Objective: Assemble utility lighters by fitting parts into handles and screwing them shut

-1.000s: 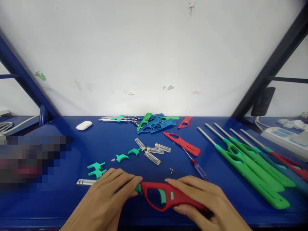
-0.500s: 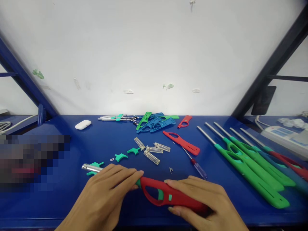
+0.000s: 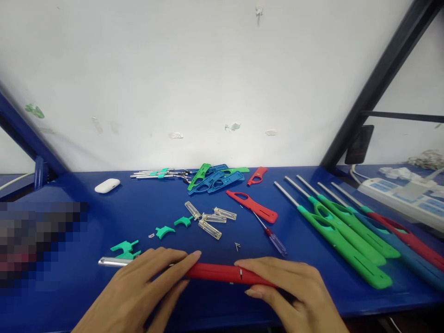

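Head view: blue desk (image 3: 138, 208), white wall (image 3: 201, 69) behind its far edge. Power strip (image 3: 405, 201) by the right edge, toward the far right corner. Five assembled lighters (image 3: 347, 247) side by side toward the right edge, tubes toward the far edge: three green, one blue, one red. Held red lighter (image 3: 222, 273) is at the near edge, around the middle, turned narrow side up. Left hand (image 3: 138, 291) is closed around its tube end, silver tip poking out toward the left edge; right hand (image 3: 294, 291) pinches the body, thumb and fingers on opposite sides. Handle shells (image 3: 225, 180), green and blue, are heaped at the far edge, two red ones nearby. Metal tubes (image 3: 149, 175) with teal parts sit left of the heap. Screwdriver (image 3: 275, 240), purple handle, lies by the nearer red shell; can't tell if they touch. White case (image 3: 107, 186) near the far left corner. Four clear cartridges (image 3: 210, 229) mid-desk. Teal pieces (image 3: 164, 231) are left of them. Tiny screws (image 3: 237, 246) between cartridges and right hand.
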